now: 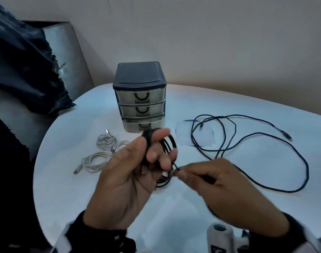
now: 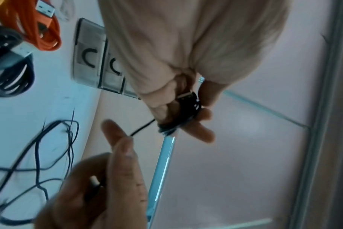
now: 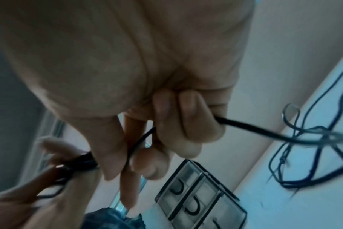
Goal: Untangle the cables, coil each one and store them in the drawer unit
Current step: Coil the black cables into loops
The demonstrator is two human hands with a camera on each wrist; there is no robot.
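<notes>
My left hand (image 1: 152, 152) holds a coiled black cable (image 1: 169, 145) above the white table, its loops round my fingers (image 2: 204, 114). My right hand (image 1: 181, 170) pinches the free end of that cable (image 3: 139, 142) just right of the coil, and the tail runs through my curled fingers (image 3: 188, 117). A long dark cable (image 1: 247, 139) lies loose and looped on the table to the right. Two coiled white cables (image 1: 105, 141) lie left of my hands. The small drawer unit (image 1: 139, 95) stands behind, its bottom drawer slightly pulled out.
A sheet of paper (image 1: 196, 134) lies under the loose dark cable. An orange cable (image 2: 39, 26) and a coiled black cable (image 2: 10, 74) show at the table's edge in the left wrist view. Dark cloth (image 1: 23, 66) hangs at the left.
</notes>
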